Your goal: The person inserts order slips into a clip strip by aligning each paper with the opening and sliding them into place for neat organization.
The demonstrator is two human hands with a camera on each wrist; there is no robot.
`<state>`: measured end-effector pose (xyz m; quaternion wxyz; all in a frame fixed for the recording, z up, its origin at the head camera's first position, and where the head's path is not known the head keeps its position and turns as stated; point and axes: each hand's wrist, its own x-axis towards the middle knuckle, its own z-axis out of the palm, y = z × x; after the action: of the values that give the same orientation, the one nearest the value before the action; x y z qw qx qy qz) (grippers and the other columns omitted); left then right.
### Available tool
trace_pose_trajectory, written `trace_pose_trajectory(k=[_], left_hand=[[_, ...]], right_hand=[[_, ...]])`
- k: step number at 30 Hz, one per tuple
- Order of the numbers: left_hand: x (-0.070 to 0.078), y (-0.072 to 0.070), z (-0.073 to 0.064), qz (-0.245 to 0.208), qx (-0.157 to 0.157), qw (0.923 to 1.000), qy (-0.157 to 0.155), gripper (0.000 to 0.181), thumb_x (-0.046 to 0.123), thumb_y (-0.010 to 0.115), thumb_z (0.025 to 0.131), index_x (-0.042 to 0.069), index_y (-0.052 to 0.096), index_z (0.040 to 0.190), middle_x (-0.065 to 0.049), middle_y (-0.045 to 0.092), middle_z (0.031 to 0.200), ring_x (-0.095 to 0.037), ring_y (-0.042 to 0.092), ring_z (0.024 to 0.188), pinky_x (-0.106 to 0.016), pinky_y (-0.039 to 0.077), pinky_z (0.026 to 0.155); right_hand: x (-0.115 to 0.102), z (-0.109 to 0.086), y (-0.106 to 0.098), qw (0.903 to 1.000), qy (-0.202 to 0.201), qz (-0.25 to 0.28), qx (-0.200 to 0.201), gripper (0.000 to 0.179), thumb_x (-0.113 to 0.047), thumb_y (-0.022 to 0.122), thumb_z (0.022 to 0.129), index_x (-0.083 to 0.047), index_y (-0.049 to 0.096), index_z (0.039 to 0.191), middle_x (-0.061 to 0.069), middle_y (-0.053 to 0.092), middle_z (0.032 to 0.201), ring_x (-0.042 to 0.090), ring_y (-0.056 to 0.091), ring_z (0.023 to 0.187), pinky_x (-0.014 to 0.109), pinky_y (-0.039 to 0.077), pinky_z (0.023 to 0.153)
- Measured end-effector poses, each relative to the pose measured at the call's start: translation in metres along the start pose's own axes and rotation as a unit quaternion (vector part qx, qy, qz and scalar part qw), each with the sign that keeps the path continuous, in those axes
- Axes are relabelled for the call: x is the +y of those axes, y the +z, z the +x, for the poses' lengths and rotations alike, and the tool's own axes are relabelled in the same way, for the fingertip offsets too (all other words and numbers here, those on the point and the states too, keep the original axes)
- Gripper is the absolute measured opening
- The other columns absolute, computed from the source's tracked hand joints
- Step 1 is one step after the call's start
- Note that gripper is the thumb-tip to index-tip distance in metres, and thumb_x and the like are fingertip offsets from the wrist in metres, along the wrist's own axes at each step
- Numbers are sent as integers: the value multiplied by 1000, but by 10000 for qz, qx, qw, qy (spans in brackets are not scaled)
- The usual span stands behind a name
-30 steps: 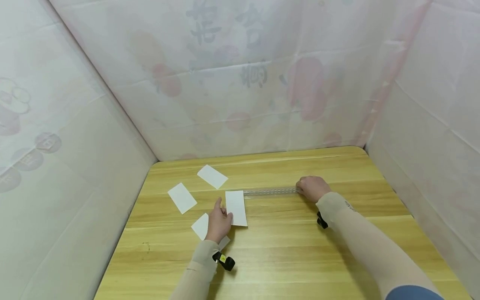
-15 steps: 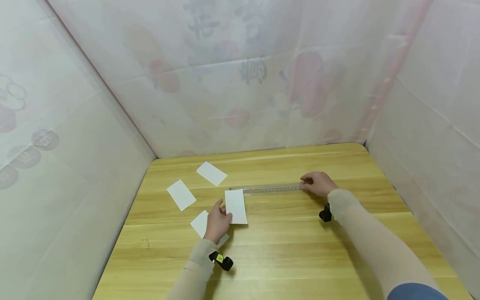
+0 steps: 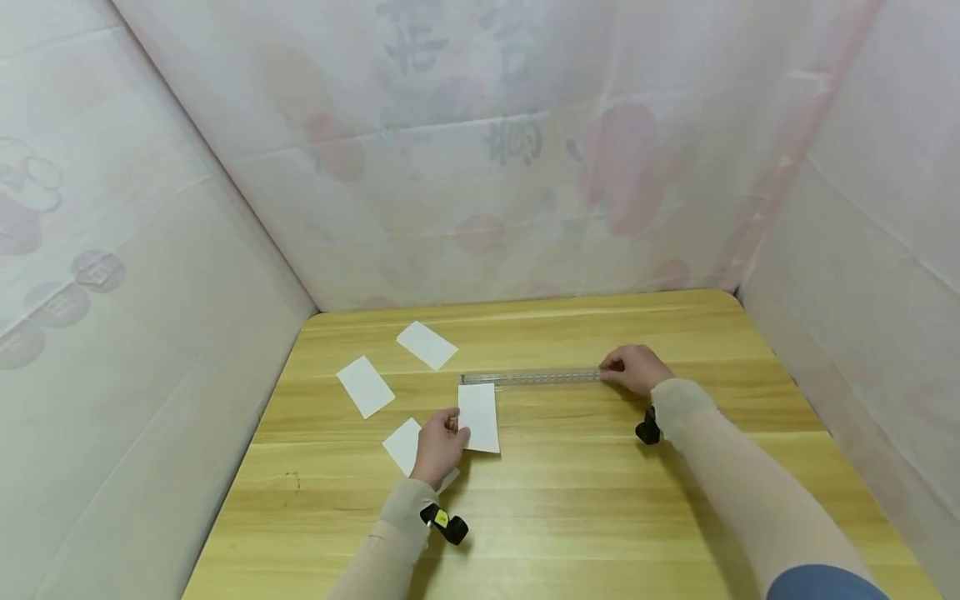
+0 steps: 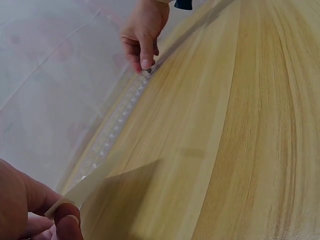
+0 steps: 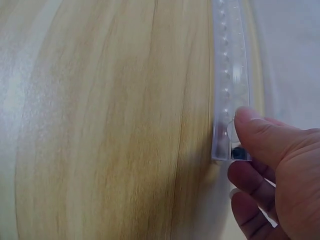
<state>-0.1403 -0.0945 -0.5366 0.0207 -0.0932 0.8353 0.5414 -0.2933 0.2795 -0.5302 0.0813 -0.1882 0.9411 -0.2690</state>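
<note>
- 2 hands working well apart above wood-grain table (image 3: 570, 517)
- Left hand (image 3: 441, 446) pinching white card (image 3: 478, 418) by its left side; card sitting just near of left end of clear strip (image 3: 540, 377), casting shadow on table; card-to-strip contact not showing clearly
- Right hand (image 3: 635, 369) pinching right end of strip between thumb and fingers; strip running left to right
- 3 other cards lying left of held card: far card (image 3: 427, 345), left card (image 3: 365, 387), near card (image 3: 401, 443), latter partly hiding behind left hand
- Printed curtain (image 3: 450, 208) hanging at far edge
</note>
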Motion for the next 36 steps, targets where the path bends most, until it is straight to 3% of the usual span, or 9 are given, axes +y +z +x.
trace_pose_trajectory(k=[13,23,31,36], left_hand=[[-6,4,2,215,178,9996,106,43,12,62,90,-3,55,130,-6,59,96,-18,54,83,-32,50,71],[-9,7,1,21,77,10000,-3,51,3,59,86,-5,49,135,-5,52,87,-17,49,76,-27,43,58],[-7,12,3,120,69,9999,103,51,7,63,89,-5,48,136,-4,52,84,-18,50,77,-32,44,66],[-8,13,4,180,74,9998,94,50,8,62,89,-5,48,135,-5,58,83,-16,54,72,-32,47,65]], right_hand=[[-10,-4,-3,9997,81,-201,-69,17,-21,71,88,-12,74,102,5,70,100,25,63,92,46,50,82],[-10,-7,-1,9996,4,-272,-12,14,-20,72,87,-13,75,99,2,70,96,22,64,88,44,51,79],[-3,-9,-1,9993,0,-370,15,13,-20,72,87,-14,75,99,2,70,97,22,64,89,45,51,80],[-2,-9,0,9993,-2,-375,30,13,-21,72,87,-15,75,98,2,70,96,22,64,89,45,51,80]])
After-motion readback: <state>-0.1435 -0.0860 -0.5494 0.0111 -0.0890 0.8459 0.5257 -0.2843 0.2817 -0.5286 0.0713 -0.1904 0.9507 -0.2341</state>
